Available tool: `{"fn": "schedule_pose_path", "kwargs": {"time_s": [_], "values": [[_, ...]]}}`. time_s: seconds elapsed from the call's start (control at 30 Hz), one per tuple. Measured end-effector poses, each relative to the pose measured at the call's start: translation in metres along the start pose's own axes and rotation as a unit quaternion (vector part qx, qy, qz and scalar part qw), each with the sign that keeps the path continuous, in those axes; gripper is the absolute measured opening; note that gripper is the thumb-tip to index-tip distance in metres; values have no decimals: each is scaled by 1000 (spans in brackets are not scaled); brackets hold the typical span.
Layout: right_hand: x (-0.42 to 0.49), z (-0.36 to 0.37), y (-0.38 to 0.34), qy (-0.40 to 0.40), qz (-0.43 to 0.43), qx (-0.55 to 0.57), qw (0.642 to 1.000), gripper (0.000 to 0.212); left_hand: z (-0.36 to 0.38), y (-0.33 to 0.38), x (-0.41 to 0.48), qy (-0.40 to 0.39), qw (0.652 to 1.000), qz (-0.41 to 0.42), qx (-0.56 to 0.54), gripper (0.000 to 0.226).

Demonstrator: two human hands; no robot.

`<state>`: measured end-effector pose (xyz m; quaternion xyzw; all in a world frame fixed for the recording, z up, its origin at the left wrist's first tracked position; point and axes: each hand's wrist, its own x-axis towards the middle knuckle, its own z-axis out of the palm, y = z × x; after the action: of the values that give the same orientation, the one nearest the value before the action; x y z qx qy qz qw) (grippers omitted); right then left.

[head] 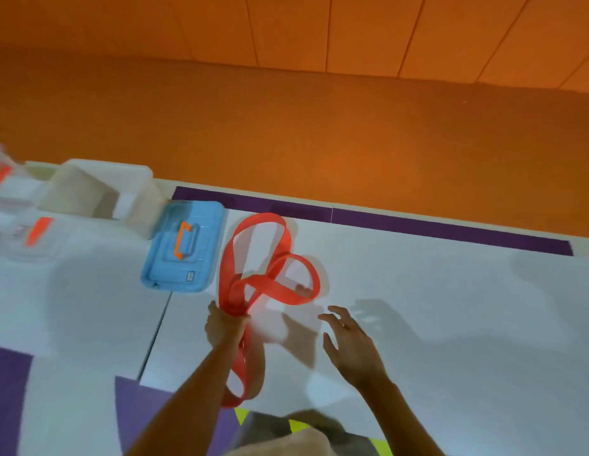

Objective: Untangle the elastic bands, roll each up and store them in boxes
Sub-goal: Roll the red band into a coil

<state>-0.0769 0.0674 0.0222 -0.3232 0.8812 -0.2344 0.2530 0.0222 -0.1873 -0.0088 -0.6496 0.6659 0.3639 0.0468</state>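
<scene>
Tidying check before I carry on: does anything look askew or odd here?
The red flat elastic band is twisted into crossing loops on the white table, bunched in the left hand's grip. Nothing else stands out.

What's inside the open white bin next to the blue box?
The white bin shows only pale inner walls and a bit of floor, with nothing stored there. Its near wall hides the rest, and the picture is blurred.

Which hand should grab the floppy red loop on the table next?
Probably the right hand: it is open, holds nothing, and is close to that loop of the band. The left hand is busy gripping the band's bunched part.
</scene>
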Motion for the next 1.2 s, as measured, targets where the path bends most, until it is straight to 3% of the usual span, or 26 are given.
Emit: {"fn": "schedule_pose_path", "kwargs": {"time_s": [0.07, 0.13, 0.3, 0.43, 0.6, 0.7, 0.87, 0.97, 1.1, 1.2], "values": [[2, -2, 6, 5, -14, -5, 1000, 40, -2, 0, -7, 5, 998, 40, 44, 48], [6, -2, 7, 8, -34, -7, 999, 40, -1, -3, -16, 21, 995, 87, 54, 34], [28, -2, -11, 46, -144, -13, 988, 52, 3, -25, -42, 5, 983, 170, 73, 27], [49, 1, -38, 31, -227, -40, 972, 68, -13, -37, -69, 3, 976, 215, 47, 29], [80, 4, -45, -42, -219, -131, 966, 118, -71, -41, -87, -58, 960, 270, -38, 50], [91, 1, -53, -83, -224, -130, 962, 131, -111, -42, -88, -74, 940, 332, -33, 50], [84, 1, -99, -92, -326, -82, 937, 127, -173, -46, -86, -141, 895, 423, 19, 43], [72, 14, -139, -90, -358, -37, 929, 101, -210, -62, -76, -135, 887, 441, 4, 43], [43, 52, -200, -46, -242, 123, 961, 60, -249, -104, -51, -126, 888, 430, -99, 54], [25, 87, -249, 1, -193, 200, 961, 44, -270, -141, -33, -97, 879, 426, -194, 61]]}}
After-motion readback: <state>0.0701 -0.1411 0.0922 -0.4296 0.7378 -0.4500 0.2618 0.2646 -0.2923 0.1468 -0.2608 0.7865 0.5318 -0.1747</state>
